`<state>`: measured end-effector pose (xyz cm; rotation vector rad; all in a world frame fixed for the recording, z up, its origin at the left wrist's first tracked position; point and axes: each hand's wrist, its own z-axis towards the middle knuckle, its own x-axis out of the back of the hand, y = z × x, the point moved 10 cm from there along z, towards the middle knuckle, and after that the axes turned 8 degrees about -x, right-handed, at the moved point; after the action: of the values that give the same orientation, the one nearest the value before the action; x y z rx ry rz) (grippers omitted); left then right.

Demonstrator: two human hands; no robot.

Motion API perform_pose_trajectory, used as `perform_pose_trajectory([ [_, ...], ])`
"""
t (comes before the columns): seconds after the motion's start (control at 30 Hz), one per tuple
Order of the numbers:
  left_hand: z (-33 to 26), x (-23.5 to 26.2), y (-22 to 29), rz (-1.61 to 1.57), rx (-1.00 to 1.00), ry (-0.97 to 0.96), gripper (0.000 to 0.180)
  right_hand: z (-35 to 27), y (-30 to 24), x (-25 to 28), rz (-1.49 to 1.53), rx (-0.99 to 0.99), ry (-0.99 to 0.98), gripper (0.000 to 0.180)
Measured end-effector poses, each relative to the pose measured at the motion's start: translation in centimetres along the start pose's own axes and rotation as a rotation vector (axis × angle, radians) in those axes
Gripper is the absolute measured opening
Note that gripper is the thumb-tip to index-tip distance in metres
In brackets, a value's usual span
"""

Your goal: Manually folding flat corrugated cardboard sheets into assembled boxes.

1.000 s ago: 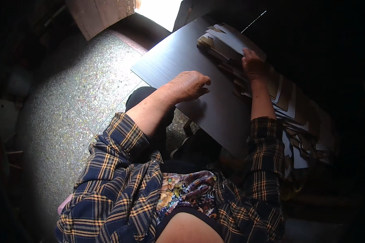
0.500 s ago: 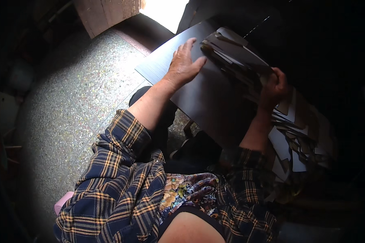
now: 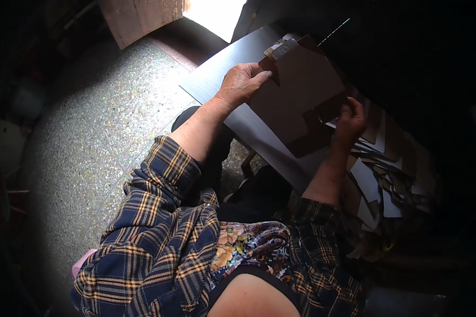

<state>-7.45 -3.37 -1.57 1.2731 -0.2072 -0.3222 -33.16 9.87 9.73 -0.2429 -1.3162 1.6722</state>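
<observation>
A flat brown cardboard sheet (image 3: pixel 301 90) with cut-out edges lies tilted over the grey tabletop (image 3: pixel 222 63). My left hand (image 3: pixel 243 83) pinches its left edge between thumb and fingers. At its right side, my right hand (image 3: pixel 350 122) is closed on the edge, fingers curled; part of that grip is in shadow. Past the sheet's far left corner, a small bundle of pale and brown card ends (image 3: pixel 281 48) sticks out. Whatever lies beneath the sheet is mostly hidden by it.
A loose pile of white and brown card pieces (image 3: pixel 367 182) spreads beside my right forearm. Speckled floor (image 3: pixel 111 121) lies to the left, with a wooden panel (image 3: pixel 143 21) beyond it. A pink object (image 3: pixel 83 261) shows near my left sleeve. The right side is very dark.
The cardboard sheet now lies broad side up across the table, where a stack of card edges showed before. My left hand has closed from spread fingers onto its edge; my right hand moved slightly nearer.
</observation>
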Motion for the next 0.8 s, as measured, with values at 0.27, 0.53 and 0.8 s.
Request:
perform_pose_trajectory([
  [0.27, 0.0, -1.6, 0.4, 0.042, -0.009, -0.071, 0.023, -3.9, -8.0, -6.2, -0.352, 0.554, -0.054, 0.048],
  [0.53, -1.3, -3.1, 2.9, 0.089, -0.099, -0.14, 0.021, -4.5, -11.6, -11.8, -0.572, 0.746, -0.116, 0.047],
  [0.8, -1.6, -4.8, 1.6, -0.073, -0.014, -0.245, 0.021, -1.9, -11.1, -12.4, -0.586, 0.65, -0.162, 0.029],
])
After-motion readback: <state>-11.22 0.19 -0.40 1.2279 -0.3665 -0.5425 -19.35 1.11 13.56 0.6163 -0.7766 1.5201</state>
